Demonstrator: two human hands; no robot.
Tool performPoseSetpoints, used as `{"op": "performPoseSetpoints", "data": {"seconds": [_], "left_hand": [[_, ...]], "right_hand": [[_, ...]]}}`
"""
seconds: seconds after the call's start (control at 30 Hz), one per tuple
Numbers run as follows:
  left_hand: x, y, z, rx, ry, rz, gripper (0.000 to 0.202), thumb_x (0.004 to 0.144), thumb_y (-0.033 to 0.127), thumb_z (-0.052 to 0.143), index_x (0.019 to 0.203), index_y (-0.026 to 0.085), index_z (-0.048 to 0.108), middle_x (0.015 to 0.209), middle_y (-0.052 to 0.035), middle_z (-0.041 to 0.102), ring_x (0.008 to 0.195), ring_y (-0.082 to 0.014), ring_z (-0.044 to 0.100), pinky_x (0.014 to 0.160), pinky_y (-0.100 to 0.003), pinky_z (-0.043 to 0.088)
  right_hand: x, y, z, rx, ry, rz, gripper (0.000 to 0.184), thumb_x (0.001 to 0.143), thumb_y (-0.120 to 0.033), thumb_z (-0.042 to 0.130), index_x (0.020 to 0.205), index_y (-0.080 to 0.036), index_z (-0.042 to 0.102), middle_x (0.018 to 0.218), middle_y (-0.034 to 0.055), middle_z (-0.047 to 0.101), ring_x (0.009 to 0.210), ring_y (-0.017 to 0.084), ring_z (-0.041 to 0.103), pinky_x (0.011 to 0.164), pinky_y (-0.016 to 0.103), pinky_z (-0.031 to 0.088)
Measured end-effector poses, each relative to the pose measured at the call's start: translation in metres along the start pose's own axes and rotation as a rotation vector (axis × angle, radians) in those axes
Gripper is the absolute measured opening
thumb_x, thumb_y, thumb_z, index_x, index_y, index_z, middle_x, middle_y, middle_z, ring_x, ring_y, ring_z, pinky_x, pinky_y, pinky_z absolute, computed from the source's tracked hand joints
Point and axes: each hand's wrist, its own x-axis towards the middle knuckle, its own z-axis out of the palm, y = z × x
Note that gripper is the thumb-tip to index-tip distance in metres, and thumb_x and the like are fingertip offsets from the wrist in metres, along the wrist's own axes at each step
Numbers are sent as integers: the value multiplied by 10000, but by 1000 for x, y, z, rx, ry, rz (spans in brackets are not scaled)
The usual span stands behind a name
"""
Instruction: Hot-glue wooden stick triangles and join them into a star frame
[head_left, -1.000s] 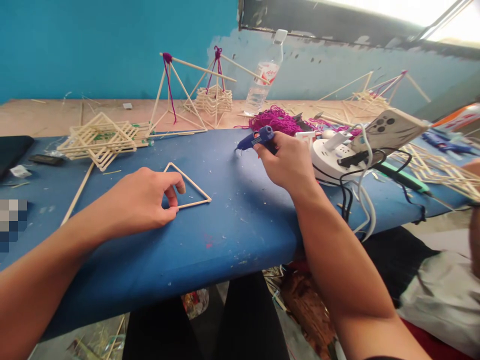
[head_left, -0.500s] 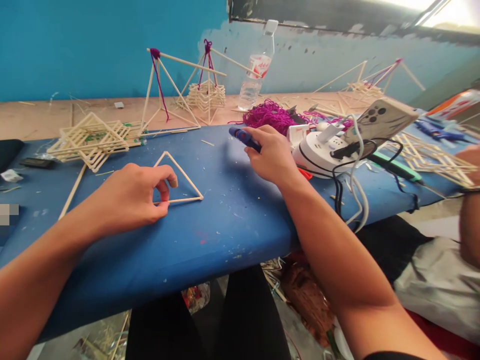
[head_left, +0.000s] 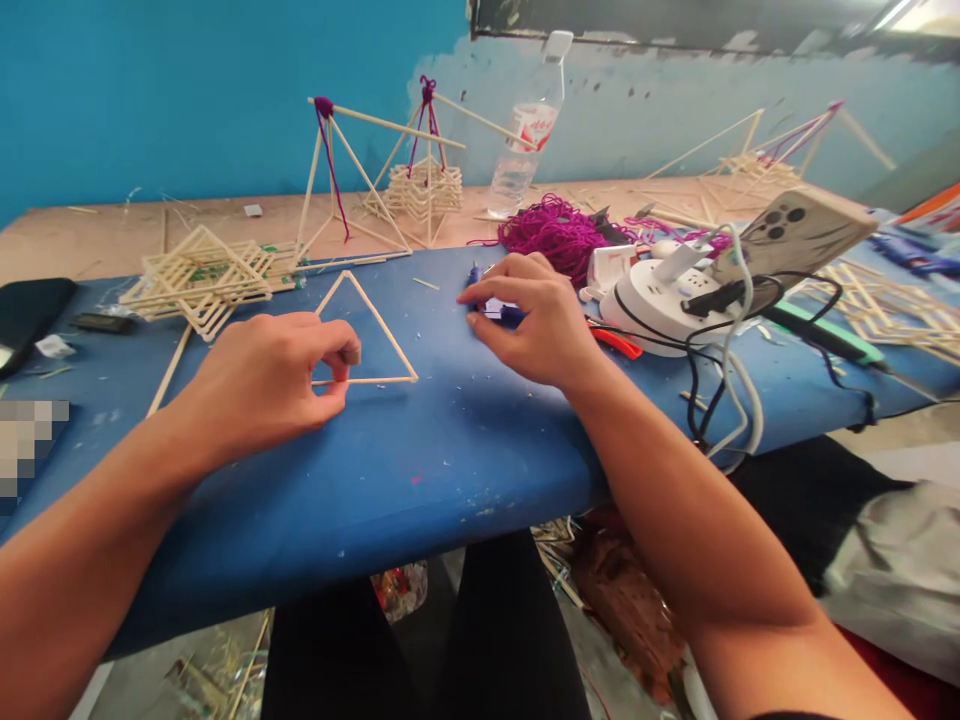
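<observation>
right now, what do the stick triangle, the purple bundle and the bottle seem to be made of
Stick triangle: probably bare wood or bamboo, matte, judging by the pale tan, straight, thin sticks. Purple bundle: likely yarn or cord, soft-looking and matte, in loose tangled strands. Bottle: apparently clear, smooth plastic, since the wall shows through it; glass can't be fully ruled out.

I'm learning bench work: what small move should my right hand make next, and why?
Probably ease your right hand clear of the blue plastic glue gun: its fingers look loosely spread, and the gun seems to be down on the blue tabletop, though partly hidden. Your left hand is at the pale wooden-stick triangle.
</observation>
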Motion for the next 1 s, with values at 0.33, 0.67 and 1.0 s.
{"op": "performPoseSetpoints", "data": {"seconds": [0.33, 0.67, 1.0], "left_hand": [[-6, 11, -3, 243, 62, 105, 224, 998, 300, 557, 1007, 301, 781, 866, -35, 679, 770, -188, 631, 683, -314, 402], [-3, 1, 0, 449, 343, 444, 291, 1012, 159, 543, 848, 238, 769, 720, -19, 587, 650, -179, 544, 609, -328, 361], [-7, 2, -19, 360, 813, 386, 123, 961, 140, 704, 893, 242, 713, 707, 20, 713, 717, -182, 623, 615, -320, 446]], "right_hand": [[2, -45, 13, 501, -303, 196, 421, 901, -555, 736, 990, -163, 864, 688, -1, 622, 631, 134, 462, 620, 318, 332], [23, -51, 32, 425, -377, 445, 393, 858, -538, 770, 796, -149, 782, 650, -10, 607, 605, 112, 450, 594, 298, 334], [53, -70, 27, 775, -268, 543, 198, 875, -194, 750, 683, -163, 716, 616, -15, 628, 519, 79, 472, 485, 241, 369]]}}
